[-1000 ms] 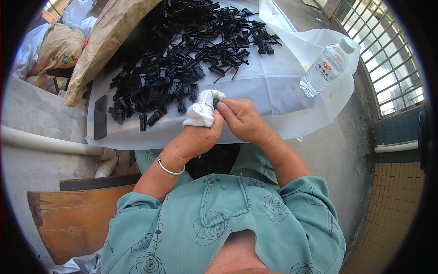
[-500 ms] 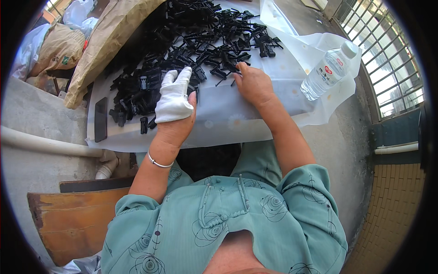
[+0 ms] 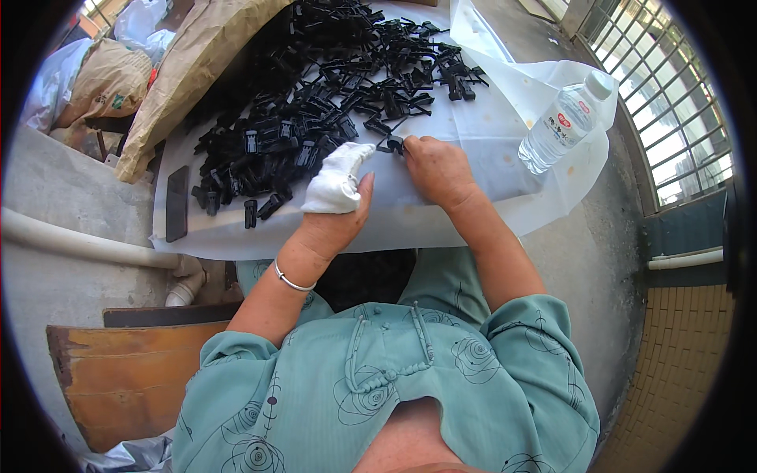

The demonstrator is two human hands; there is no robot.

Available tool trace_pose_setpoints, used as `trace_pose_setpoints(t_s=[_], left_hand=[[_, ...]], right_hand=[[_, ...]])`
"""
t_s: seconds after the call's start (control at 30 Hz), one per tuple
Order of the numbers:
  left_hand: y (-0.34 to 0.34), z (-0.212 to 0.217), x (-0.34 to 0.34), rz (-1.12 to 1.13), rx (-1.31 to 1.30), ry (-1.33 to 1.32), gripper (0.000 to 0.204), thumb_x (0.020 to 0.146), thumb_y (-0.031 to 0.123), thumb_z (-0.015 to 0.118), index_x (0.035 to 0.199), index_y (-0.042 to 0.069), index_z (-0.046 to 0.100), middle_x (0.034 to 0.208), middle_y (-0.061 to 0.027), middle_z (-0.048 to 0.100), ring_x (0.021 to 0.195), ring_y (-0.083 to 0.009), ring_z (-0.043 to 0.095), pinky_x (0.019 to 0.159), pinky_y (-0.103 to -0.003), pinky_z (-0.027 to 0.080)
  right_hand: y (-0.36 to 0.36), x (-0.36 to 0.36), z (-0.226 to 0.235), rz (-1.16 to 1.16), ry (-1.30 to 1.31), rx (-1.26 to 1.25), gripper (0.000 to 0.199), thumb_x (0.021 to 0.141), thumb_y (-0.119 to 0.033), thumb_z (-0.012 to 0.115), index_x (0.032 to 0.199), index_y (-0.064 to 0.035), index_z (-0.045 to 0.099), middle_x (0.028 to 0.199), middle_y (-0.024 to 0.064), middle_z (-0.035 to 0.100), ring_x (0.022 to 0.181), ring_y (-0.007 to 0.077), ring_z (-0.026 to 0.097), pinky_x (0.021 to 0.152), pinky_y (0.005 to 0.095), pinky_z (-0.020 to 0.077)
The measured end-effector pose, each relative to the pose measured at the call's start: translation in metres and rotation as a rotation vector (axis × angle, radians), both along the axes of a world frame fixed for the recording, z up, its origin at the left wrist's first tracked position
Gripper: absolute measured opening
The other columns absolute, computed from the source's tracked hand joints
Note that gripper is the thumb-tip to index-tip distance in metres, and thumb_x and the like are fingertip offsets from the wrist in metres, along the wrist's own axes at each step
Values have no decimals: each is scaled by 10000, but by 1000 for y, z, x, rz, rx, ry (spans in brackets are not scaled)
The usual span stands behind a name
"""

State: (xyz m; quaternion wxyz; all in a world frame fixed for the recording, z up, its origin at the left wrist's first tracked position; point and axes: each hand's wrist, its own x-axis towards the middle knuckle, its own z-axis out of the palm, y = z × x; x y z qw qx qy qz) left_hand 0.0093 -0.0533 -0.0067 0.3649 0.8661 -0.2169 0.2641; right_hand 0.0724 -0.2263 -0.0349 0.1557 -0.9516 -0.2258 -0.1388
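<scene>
My right hand (image 3: 439, 169) is closed, its thumb and fingertips pinching a small black plastic part (image 3: 391, 144) just above the white sheet. My left hand (image 3: 339, 183) wears a white glove that leaves the thumb bare. Its gloved fingers lie close together and point at that part, with the thumb standing apart from them; nothing shows in its grip. Beyond both hands spreads a large heap of similar black plastic parts (image 3: 315, 102), some with thin prongs. A few loose ones (image 3: 251, 213) lie at the heap's near left edge.
White translucent sheeting (image 3: 426, 225) covers the table. A clear water bottle (image 3: 558, 126) stands at the right, and a dark phone-like slab (image 3: 177, 203) lies at the left edge. Brown paper (image 3: 185, 75) rises along the left side. A barred window (image 3: 670, 94) is at the far right.
My left hand has moved right and turned, its spread fingers drawing together toward my right hand. My right hand has pulled slightly nearer, bringing a black part away from the heap's edge.
</scene>
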Motion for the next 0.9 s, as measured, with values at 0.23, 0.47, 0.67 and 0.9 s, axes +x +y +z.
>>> trace_pose_setpoints(t_s=[0.23,0.47,0.67,0.9], left_hand=[[-16,-21,9,-17,-55,111,285,776,59,578,1051,-9,538,1010,-204,567,936,-356,555,818,-376,453],[-20,-22,24,-132,8,126,242,760,48,572,994,-5,541,956,-198,569,887,-358,559,784,-370,459],[-17,18,14,-299,3,445,309,754,27,511,1061,-9,517,999,-186,566,797,-277,592,742,-328,474],[-11,32,2,-253,-290,798,276,834,64,505,1102,-4,509,854,-100,598,550,-112,543,521,-256,464]], right_hand=[[2,-27,12,145,75,23,108,801,-143,537,797,-49,483,701,125,592,644,311,598,562,396,480],[-3,-35,2,153,8,-8,52,782,-98,500,792,-48,496,701,123,602,620,293,617,538,372,490],[-14,-48,8,271,-160,-10,74,735,-75,534,751,-67,462,636,80,508,537,255,546,477,350,446],[-12,-64,46,455,-218,-21,70,729,-65,541,772,-58,486,645,52,486,547,224,529,470,330,427]])
